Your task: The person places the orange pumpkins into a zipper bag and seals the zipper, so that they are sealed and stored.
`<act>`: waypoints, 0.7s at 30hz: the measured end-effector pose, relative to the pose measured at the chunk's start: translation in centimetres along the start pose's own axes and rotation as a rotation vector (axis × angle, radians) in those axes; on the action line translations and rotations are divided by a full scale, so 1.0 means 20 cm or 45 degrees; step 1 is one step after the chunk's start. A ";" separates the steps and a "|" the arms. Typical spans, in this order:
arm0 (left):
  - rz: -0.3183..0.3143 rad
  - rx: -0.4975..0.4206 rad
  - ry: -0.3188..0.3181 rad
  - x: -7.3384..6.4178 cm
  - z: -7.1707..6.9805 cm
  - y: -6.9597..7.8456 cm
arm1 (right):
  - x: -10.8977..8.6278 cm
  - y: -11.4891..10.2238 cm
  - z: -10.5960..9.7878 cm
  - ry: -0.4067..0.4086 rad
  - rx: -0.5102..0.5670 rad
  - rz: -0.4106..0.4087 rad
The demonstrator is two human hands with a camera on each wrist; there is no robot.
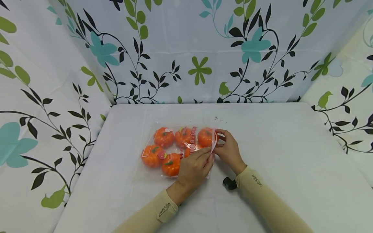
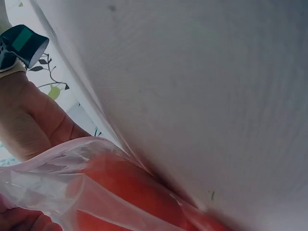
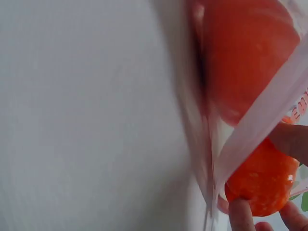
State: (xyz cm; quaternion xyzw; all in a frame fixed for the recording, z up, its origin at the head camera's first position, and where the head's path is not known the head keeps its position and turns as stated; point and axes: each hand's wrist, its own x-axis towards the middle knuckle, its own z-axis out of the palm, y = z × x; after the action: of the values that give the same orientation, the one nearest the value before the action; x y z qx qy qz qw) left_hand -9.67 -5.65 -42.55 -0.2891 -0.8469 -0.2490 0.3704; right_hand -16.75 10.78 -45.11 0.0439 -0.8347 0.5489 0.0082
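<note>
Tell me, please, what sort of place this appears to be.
Probably a screened-off recording area: leaf-patterned sheets hang behind and beside a plain white table, and a small dark wrist-worn device may be for filming.

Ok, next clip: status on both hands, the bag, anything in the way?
Left hand pinching the bag by its edge. Right hand gripping an orange pumpkin at the bag's mouth. Other pumpkins inside. Left hand covers part of the bag overhead.

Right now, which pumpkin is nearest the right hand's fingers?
The rightmost pumpkin in the far row, by the pink strip; the others lie farther left.
</note>
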 end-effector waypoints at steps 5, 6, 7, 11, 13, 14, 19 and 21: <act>-0.009 0.009 -0.014 0.00 0.00 0.00 | -0.01 0.00 0.01 -0.022 0.143 0.018; -0.011 0.009 -0.015 0.00 0.00 0.00 | -0.01 0.00 0.01 -0.022 0.173 0.015; -0.014 0.008 -0.017 0.00 0.00 0.00 | -0.02 0.00 0.01 -0.022 0.195 0.010; -0.023 -0.010 -0.034 0.00 0.00 0.00 | -0.02 0.00 0.02 -0.021 0.287 -0.002; -0.019 -0.024 -0.042 0.00 0.00 -0.01 | -0.02 0.01 0.02 -0.024 0.341 0.013; -0.015 -0.031 -0.047 0.00 -0.01 -0.01 | -0.02 0.01 0.02 -0.027 0.374 0.025; 0.000 -0.068 -0.080 0.00 0.00 -0.03 | -0.03 0.00 0.02 -0.056 0.424 0.118; 0.000 -0.076 -0.093 -0.01 0.00 -0.03 | -0.03 0.00 0.03 -0.066 0.401 0.142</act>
State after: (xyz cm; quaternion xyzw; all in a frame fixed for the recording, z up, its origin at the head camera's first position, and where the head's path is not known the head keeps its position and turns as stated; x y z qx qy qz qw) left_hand -10.03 -6.15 -42.76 -0.3090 -0.8519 -0.2636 0.3306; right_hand -16.13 10.31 -45.27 0.0123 -0.7395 0.6712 -0.0508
